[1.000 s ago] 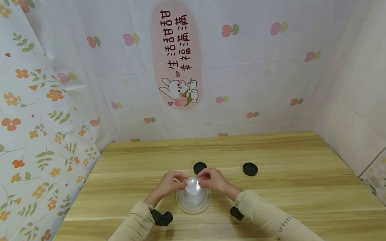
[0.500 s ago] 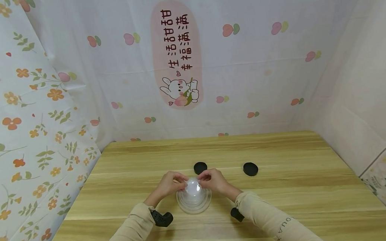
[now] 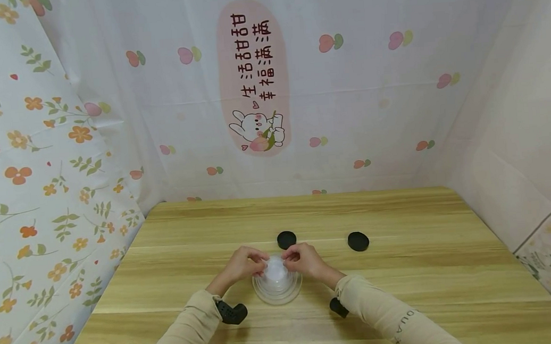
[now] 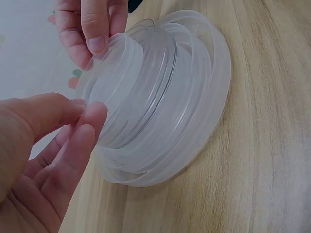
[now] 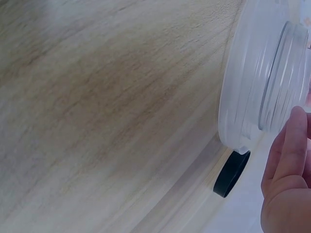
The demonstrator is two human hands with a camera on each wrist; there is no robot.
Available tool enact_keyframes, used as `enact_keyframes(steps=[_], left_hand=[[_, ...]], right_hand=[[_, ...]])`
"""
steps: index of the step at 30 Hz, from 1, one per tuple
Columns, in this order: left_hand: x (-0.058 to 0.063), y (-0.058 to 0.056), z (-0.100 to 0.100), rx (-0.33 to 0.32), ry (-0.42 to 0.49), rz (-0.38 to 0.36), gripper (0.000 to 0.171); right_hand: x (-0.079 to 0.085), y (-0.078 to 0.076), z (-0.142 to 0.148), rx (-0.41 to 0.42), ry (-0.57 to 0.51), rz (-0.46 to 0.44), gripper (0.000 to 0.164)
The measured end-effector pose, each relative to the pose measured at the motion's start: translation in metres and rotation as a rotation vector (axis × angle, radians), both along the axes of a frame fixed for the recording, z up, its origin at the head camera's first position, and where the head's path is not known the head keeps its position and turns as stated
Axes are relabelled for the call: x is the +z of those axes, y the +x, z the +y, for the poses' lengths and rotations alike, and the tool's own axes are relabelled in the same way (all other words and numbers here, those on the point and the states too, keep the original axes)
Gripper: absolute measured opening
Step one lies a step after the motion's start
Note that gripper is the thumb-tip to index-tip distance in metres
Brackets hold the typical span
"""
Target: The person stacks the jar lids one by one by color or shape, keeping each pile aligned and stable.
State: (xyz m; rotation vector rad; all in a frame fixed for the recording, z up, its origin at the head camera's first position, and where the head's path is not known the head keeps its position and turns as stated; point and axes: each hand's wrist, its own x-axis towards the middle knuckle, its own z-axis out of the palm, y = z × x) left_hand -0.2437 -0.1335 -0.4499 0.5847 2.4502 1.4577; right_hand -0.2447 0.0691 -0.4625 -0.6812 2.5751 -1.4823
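A stack of round translucent plastic lids (image 3: 278, 295), widest at the bottom and smaller toward the top, sits on the wooden table in front of the person. On either side of its top, the left hand (image 3: 244, 263) and right hand (image 3: 305, 260) pinch the rim of the smallest lid (image 4: 114, 65) with thumb and fingertips. In the left wrist view this lid lies right over the stack, with wider lids (image 4: 221, 77) below it. The right wrist view shows the right hand's fingers (image 5: 291, 145) at the edge of the upper lids.
Two black round lids lie beyond the hands: one (image 3: 286, 240) just behind the stack, the other (image 3: 359, 241) farther right. Black wrist devices (image 3: 232, 312) sit under both sleeves. Printed cloth (image 3: 180, 120) hangs behind the wooden table (image 3: 432, 289) and at its sides.
Both hands have come down slightly with the smallest lid, closer onto the stack. The stack's base and the black lids have stayed in place.
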Motion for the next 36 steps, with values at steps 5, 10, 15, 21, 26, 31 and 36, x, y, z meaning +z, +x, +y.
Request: enact_keyframes(steps=[5, 10, 15, 21, 26, 31, 36], left_hand=[[-0.0001, 0.0001, -0.0008, -0.004, 0.007, -0.01, 0.016], [-0.0004, 0.0, -0.001, 0.005, 0.007, -0.025, 0.016], [-0.0019, -0.0004, -0.0007, 0.014, 0.021, -0.058, 0.017], [-0.0029, -0.0004, -0.0007, 0.025, 0.025, -0.067, 0.017], [-0.0038, -0.0006, -0.0001, 0.038, 0.025, -0.061, 0.017], [-0.0041, -0.0001, 0.0005, 0.054, 0.024, -0.056, 0.017], [-0.0047, 0.0012, 0.0012, 0.063, 0.032, -0.066, 0.017]], right_hand=[[-0.0004, -0.0005, -0.0005, 0.004, -0.006, 0.001, 0.009], [0.0006, 0.0004, -0.0008, 0.006, -0.002, 0.013, 0.008], [0.0003, 0.0007, -0.0006, 0.006, 0.006, 0.026, 0.009], [-0.0003, 0.0006, -0.0005, -0.001, 0.013, 0.02, 0.009], [0.0011, 0.0018, -0.001, -0.02, 0.023, 0.01, 0.009], [0.0011, 0.0028, -0.0011, -0.022, 0.031, 0.02, 0.009], [-0.0003, 0.0034, -0.0002, -0.01, 0.021, 0.02, 0.009]])
